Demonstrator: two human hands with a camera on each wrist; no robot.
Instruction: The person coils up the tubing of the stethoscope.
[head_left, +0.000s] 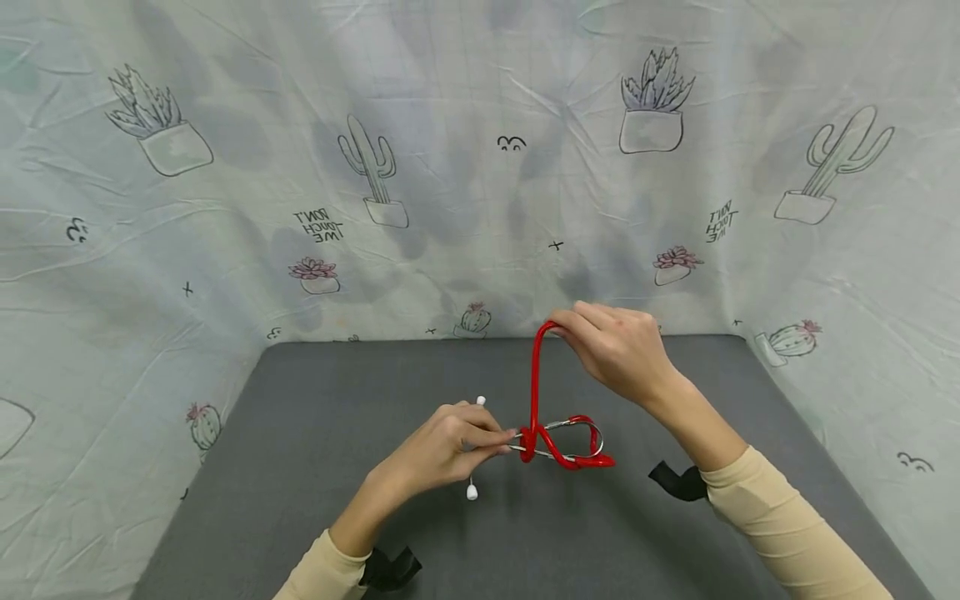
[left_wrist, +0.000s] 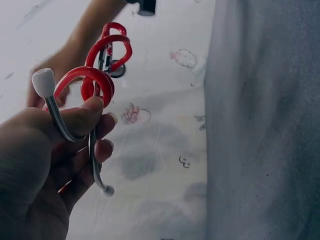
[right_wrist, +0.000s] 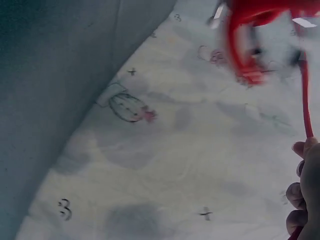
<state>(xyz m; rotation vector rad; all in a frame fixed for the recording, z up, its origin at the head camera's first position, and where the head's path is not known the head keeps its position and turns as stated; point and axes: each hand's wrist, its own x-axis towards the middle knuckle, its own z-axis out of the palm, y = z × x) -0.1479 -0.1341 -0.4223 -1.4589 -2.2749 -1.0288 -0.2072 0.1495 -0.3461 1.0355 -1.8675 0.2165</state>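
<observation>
A stethoscope with red tubing (head_left: pixel 535 375) is held above the grey table. My left hand (head_left: pixel 442 442) pinches its metal ear tubes between thumb and fingers, close to the white ear tips (head_left: pixel 472 492). Red tubing wraps around the metal tubes (left_wrist: pixel 96 85) just past the left fingertips. Higher up and to the right, my right hand (head_left: pixel 618 350) grips a length of the tubing, which runs up taut from the wrapped part. In the right wrist view the tubing (right_wrist: pixel 306 100) enters the curled fingers (right_wrist: pixel 296 195); the rest of the bundle is blurred there.
Below both hands lies the grey tabletop (head_left: pixel 315 417). Pale fabric (head_left: pixel 465 183) printed with cacti and potted plants hangs behind it and on both sides. A black strap (head_left: pixel 678 482) is at the right wrist, another black strap (head_left: pixel 392 570) at the left.
</observation>
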